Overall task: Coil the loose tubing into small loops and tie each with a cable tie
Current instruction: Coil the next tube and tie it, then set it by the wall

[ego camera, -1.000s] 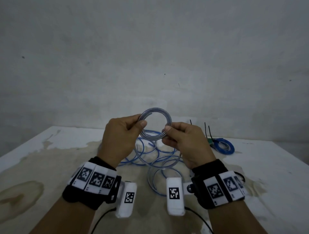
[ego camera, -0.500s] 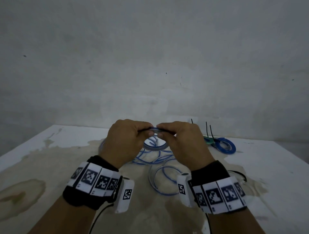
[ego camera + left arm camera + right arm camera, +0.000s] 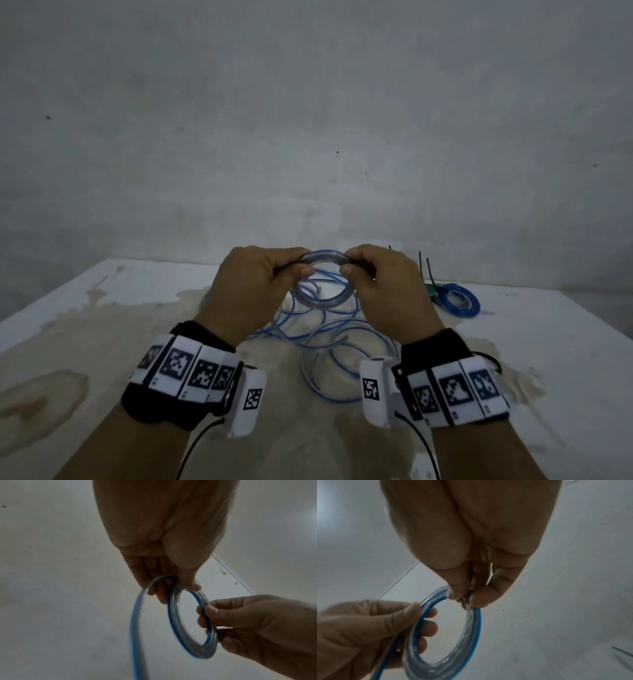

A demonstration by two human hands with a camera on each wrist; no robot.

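Together, above the stained white table [image 3: 102,342], our left hand [image 3: 246,291] pinches the small clear, blue-striped tubing coil [image 3: 325,279] at nine o'clock, our right hand [image 3: 387,287] pinching it at three, loose tubing [image 3: 342,342] lying below.

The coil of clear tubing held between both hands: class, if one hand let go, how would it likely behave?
The coil would probably spring open, since the left hand and right hand both pinch its wraps together and no tie shows. It looks light and flexible: the loose tubing on the table lies in wide curls. Its smooth, glossy surface may slip.
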